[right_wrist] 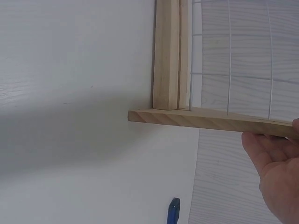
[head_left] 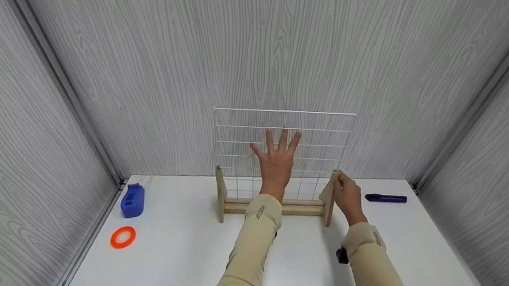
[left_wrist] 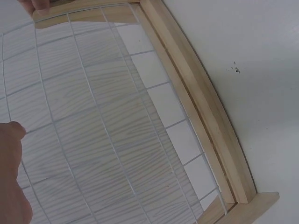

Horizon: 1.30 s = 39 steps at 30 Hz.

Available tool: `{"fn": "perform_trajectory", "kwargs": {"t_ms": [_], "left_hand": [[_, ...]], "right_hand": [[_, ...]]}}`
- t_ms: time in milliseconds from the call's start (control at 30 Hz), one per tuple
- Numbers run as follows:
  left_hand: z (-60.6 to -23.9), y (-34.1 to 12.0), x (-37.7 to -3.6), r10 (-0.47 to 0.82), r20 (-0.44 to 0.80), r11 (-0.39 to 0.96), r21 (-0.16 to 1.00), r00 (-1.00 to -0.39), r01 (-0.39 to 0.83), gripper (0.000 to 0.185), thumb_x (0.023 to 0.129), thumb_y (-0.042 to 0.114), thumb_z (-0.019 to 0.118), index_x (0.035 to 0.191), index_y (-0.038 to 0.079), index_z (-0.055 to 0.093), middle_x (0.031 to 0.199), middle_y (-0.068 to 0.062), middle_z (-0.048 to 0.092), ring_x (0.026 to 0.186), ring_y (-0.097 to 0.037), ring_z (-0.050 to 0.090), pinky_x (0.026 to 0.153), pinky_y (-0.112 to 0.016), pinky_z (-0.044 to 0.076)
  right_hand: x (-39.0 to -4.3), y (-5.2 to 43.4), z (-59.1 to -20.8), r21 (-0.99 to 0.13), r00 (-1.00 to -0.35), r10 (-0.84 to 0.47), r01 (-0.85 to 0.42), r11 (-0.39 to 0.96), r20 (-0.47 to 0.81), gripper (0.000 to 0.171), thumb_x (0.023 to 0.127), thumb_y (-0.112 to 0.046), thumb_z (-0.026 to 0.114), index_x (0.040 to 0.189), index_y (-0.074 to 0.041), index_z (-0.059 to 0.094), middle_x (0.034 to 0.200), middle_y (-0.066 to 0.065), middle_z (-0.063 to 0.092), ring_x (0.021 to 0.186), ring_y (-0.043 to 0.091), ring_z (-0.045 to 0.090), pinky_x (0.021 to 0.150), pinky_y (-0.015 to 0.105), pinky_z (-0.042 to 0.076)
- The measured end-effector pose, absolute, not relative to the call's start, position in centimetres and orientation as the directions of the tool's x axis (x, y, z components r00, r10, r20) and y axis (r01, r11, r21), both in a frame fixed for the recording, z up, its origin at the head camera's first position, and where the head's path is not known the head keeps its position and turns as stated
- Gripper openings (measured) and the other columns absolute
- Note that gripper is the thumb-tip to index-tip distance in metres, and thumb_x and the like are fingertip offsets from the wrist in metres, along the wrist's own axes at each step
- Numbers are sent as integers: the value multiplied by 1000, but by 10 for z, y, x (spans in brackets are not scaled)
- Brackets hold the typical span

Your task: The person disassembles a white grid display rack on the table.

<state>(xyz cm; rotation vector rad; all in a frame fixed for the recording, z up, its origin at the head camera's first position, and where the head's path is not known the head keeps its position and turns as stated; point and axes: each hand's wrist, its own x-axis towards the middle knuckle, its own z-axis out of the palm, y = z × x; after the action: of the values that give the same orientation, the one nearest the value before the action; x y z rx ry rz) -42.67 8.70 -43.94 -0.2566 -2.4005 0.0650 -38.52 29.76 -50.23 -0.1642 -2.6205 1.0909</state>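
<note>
— Where does the wire grid panel (head_left: 308, 124) stand, and what holds it?

— Centre of the frame, toward the back of the white worktop (head_left: 176, 262). It stands upright, its lower edge seated in the wooden stand (head_left: 308, 208). The left hand (head_left: 276, 160) lies flat against its face with fingers straight and spread, gripping nothing; I judge it steadies the panel. The right hand (head_left: 347, 194) has its fingers curled round the top of the stand's right-side upright, seemingly keeping the base from shifting.

— Orientation?

— The long axis runs left to right across the frame, parallel to the back wall. The broad face looks toward the person, the top edge pointing up.

— Anything else nearby?

— A blue tape dispenser (head_left: 132, 200) and an orange tape roll (head_left: 123, 237) at lower left, well apart from the stand. A dark blue marker (head_left: 385, 198) lies to the right, near the right hand.
</note>
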Motion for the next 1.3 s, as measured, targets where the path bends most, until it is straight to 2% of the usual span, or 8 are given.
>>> {"fn": "perform_trajectory", "kwargs": {"t_ms": [267, 467, 733, 1033, 1167, 1300], "left_hand": [[-434, 86, -427, 197, 668, 979, -99, -717, 177, 84, 91, 45, 74, 159, 43, 26, 164, 5, 38, 150, -39, 37, 101, -79, 38], [-425, 83, -427, 187, 653, 980, -78, -734, 181, 79, 97, 42, 67, 160, 44, 21, 166, 5, 33, 151, -38, 34, 103, -78, 37], [-421, 79, -427, 175, 619, 984, -95, -765, 148, 88, 95, 49, 68, 162, 44, 11, 169, 6, 27, 154, -36, 30, 103, -76, 39], [-413, 78, -427, 165, 669, 985, -68, -724, 161, 83, 93, 43, 72, 160, 44, 23, 163, 6, 39, 151, -37, 36, 101, -77, 40], [-409, 80, -427, 174, 651, 983, -77, -738, 164, 81, 95, 45, 69, 160, 44, 22, 165, 7, 36, 152, -35, 33, 104, -76, 38], [-406, 80, -426, 172, 636, 984, -80, -753, 158, 82, 94, 46, 69, 160, 44, 21, 166, 6, 34, 153, -35, 32, 104, -76, 37]], "right_hand": [[-385, 297, -502, -715, -948, 221, -9, 699, 229, 48, 107, -14, 40, 150, 6, 42, 138, 31, 58, 130, 45, 57, 107, 56, 48], [-386, 296, -500, -715, -942, 228, -19, 698, 247, 47, 107, -16, 42, 150, 4, 45, 136, 30, 60, 128, 45, 58, 106, 57, 48], [-384, 295, -503, -723, -942, 236, -9, 691, 238, 47, 107, -15, 43, 149, 5, 45, 137, 30, 59, 131, 45, 56, 107, 57, 48], [-385, 294, -502, -704, -930, 238, -31, 710, 281, 41, 106, -12, 43, 142, 6, 53, 131, 30, 64, 126, 46, 59, 102, 59, 49], [-384, 294, -503, -709, -929, 242, -31, 704, 281, 40, 108, -14, 43, 141, 5, 54, 130, 30, 64, 126, 46, 59, 103, 59, 49], [-382, 294, -504, -712, -934, 243, -15, 702, 260, 44, 107, -13, 43, 146, 6, 49, 135, 31, 61, 129, 46, 57, 106, 58, 47]]}}
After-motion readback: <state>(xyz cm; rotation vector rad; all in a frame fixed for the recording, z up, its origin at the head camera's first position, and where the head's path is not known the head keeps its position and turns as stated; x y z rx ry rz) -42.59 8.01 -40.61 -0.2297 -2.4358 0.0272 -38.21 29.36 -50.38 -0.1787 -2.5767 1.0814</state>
